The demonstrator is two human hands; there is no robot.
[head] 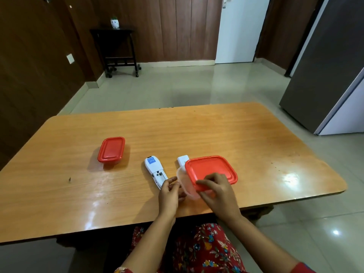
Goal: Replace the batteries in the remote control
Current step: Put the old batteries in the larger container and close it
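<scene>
A white remote control (155, 171) lies face down on the wooden table (216, 131), its battery bay uncovered at the near end. Its white battery cover (182, 160) lies just to the right, partly hidden behind a clear container (184, 183). My right hand (215, 191) grips the near edge of that container's red lid (209, 170), which is tilted up off the tub. My left hand (170, 194) holds the tub's left side, fingertips close to the remote's near end. No batteries are visible.
A second, smaller container with a red lid (111, 149) stands shut at the left of the table. Beyond the table are a tiled floor, a dark side table (118, 50) and a grey refrigerator (327, 66) at right.
</scene>
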